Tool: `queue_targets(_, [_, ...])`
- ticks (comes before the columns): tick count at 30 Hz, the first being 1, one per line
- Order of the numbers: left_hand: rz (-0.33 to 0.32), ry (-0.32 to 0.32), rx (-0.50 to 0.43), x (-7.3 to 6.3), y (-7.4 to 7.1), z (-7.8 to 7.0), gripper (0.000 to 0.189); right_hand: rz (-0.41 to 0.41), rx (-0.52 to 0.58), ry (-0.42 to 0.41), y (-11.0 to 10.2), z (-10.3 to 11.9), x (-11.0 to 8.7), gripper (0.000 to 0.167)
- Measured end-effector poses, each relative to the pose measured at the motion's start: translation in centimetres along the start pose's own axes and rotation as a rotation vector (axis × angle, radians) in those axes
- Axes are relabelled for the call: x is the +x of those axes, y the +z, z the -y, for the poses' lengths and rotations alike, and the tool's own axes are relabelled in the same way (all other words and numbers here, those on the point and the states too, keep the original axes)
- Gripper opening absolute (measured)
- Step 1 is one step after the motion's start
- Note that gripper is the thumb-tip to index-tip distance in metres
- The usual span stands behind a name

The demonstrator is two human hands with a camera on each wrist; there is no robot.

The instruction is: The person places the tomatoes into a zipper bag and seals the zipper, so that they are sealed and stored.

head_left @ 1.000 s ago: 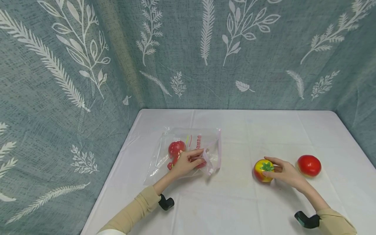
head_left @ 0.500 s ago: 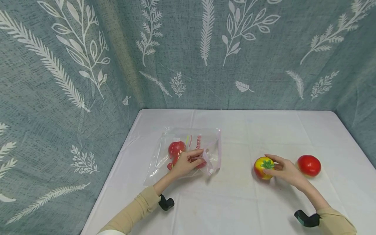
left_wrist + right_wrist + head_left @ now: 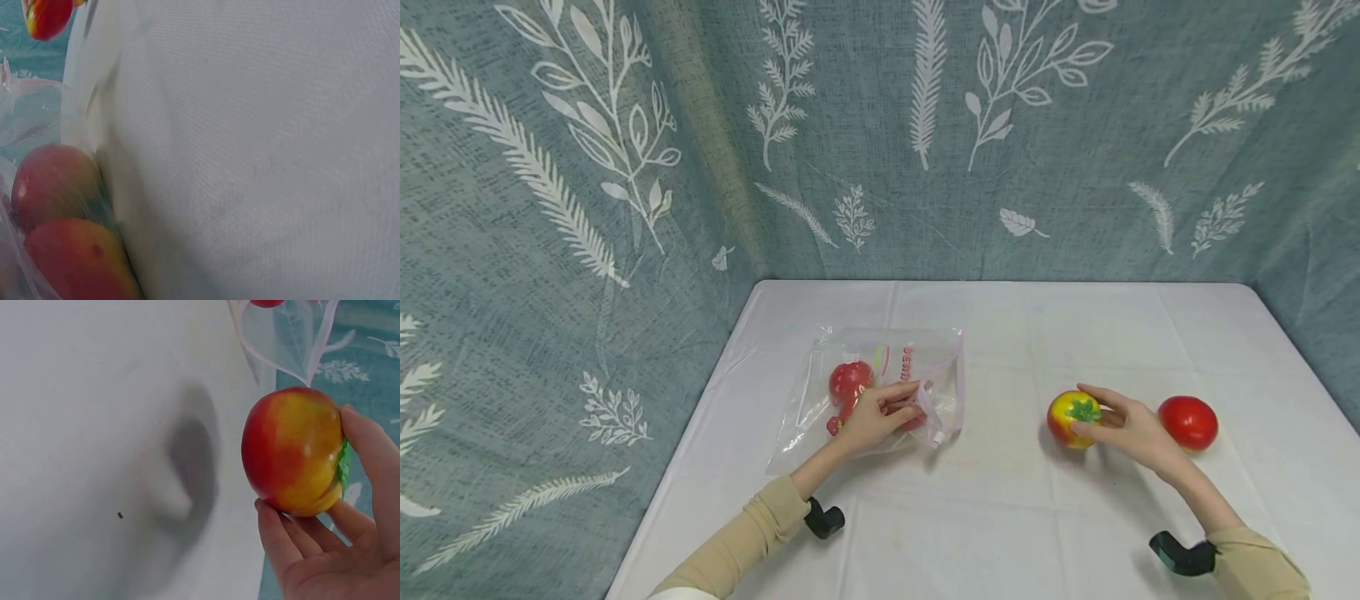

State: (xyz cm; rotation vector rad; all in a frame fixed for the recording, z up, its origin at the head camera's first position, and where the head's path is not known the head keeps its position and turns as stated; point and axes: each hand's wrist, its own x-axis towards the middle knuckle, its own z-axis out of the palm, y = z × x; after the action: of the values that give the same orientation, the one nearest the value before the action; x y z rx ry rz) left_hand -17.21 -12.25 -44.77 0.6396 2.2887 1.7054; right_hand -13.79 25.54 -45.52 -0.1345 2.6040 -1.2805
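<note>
Clear bag [image 3: 940,353]: lies on your left, see-through, with red lettering and a pink-edged mouth facing right and standing open.
Bagged fruits [image 3: 851,380]: glossy red in the head view; two near your left wrist camera show red shading into yellow, side by side.
Left hand [image 3: 877,415]: your thumb and fingers pinch the bag at its mouth.
Red-and-yellow fruit [image 3: 1063,418]: right of the bag and well apart from it, shiny and round, yellow about its green leafy top and red down the side; its shadow falls on the cloth apart from it.
Right hand [image 3: 1138,435]: your thumb and fingers hold that fruit from either side.
Plain red fruit [image 3: 1187,422]: farthest right on the cloth, smooth and glossy, just beyond your right hand.
Curtain [image 3: 880,125]: blue-green with white leaf prints, on the left, behind and on the right.
White cloth [image 3: 985,517]: covers the table, with faint creases.
Edges: the left one slants past the bag; the far one meets the curtain; corners look rounded.
Open room: a wide stretch of cloth separates bag mouth and held fruit.
</note>
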Motion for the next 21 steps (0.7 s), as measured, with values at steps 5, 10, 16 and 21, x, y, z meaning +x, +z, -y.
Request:
queue_targets(5, [-0.002,0.001,0.001,0.0,0.0,0.1,0.040,-0.012,0.035,0.004,-0.2,0.4,0.1,0.071])
queue_targets(10, [-0.002,0.012,-0.011,0.0,0.1,0.1,0.040,-0.032,0.055,0.008,-0.3,1.0,0.4,0.072])
queue_targets(16, [-0.001,0.007,-0.002,0.1,0.1,0.1,0.040,-0.057,0.075,0.019,-0.4,1.6,0.7,0.073])
queue_targets(21, [0.000,0.005,-0.009,0.1,0.0,0.0,0.040,-0.068,0.083,0.034,-0.4,2.0,1.0,0.074])
